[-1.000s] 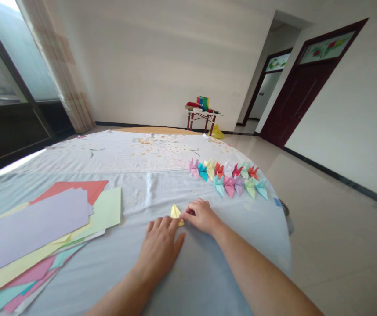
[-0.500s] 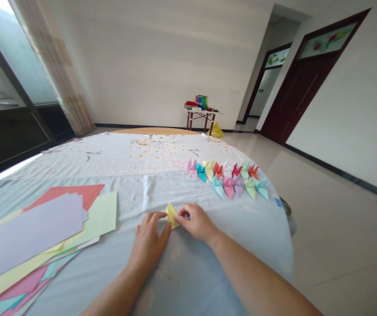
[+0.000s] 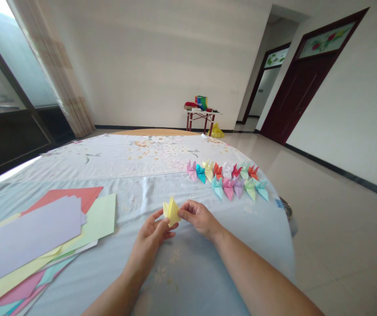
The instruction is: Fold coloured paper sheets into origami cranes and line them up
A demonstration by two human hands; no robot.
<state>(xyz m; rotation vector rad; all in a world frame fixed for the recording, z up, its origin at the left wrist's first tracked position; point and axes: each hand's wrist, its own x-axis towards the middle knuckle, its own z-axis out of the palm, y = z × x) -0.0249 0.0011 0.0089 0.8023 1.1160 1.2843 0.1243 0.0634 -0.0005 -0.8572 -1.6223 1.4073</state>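
Yellow paper (image 3: 172, 212) is in both hands (image 3: 150, 229) (image 3: 201, 218); a bag (image 3: 202, 102) bears blurred lettering.

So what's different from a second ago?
The yellow folded paper, then flat on the tablecloth, is now raised and upright, flaps apart. The left hand, then palm down over its lower part, has turned to grip it between thumb and fingers. The right hand stays at its right edge. Unchanged: paper cranes, paper sheets.

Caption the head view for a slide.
Left hand and right hand hold folded yellow paper; colourful origami stands beyond.
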